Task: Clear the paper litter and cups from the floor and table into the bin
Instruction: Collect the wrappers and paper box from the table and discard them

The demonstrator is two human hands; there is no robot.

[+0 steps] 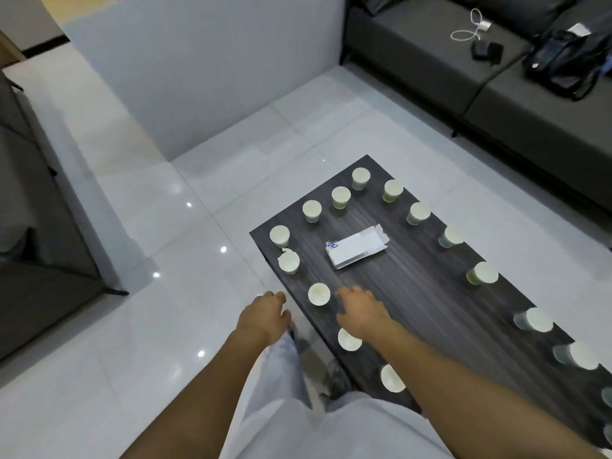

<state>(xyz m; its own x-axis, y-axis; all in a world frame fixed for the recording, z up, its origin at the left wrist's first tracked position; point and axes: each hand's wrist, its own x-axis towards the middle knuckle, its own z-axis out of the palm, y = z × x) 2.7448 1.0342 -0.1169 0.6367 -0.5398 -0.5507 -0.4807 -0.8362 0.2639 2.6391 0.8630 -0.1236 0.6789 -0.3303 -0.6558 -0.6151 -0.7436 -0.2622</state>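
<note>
Dark wood-grain table [414, 293] was the centre of everything, so I'll place it all off that. Paper cups lined both long edges of the table – one row down the side toward the white partition [205, 77], another down the side toward the grey sofa [496, 104]. Most looked upside down, though I couldn't swear to every one. A torn-open white paper box [356, 248] lay flat in the middle of the table, well apart from the cups, one end ripped.

Both hands were out over the table's near corner. The right hand [362, 313] hovered above the tabletop, fingers loosely spread, holding nothing, just beside the nearest cup [319, 294] – touching or not, couldn't tell. Another cup [347, 340] sat partly hidden under that wrist. The left hand [265, 316] hung just off the table's edge over the tiled floor [132, 326], fingers loosely curled, nothing in it.

On the sofa beyond the table sat a black bag [563, 61] and a white cable [470, 28].
</note>
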